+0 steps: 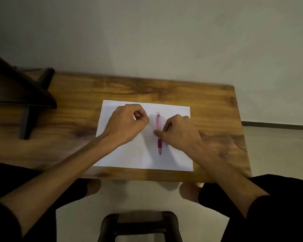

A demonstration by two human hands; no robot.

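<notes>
A white sheet of paper [129, 154] lies flat on the wooden table [77, 95]. On the sheet lies a pink pen [158, 122] with a darker red grip, pointing away from me. My right hand [180, 131] sits just right of the pen, fingers curled; its thumb reaches over the pen's middle and the forefinger is on the other side, pinching it. My left hand [128, 123] rests on the left half of the sheet, curled into a loose fist with nothing visible in it.
A dark wooden stand [23, 95] occupies the table's left end. A plain wall rises behind the table. Below the table's near edge are my knees in dark clothing and a dark stool [140, 224]. Floor shows to the right.
</notes>
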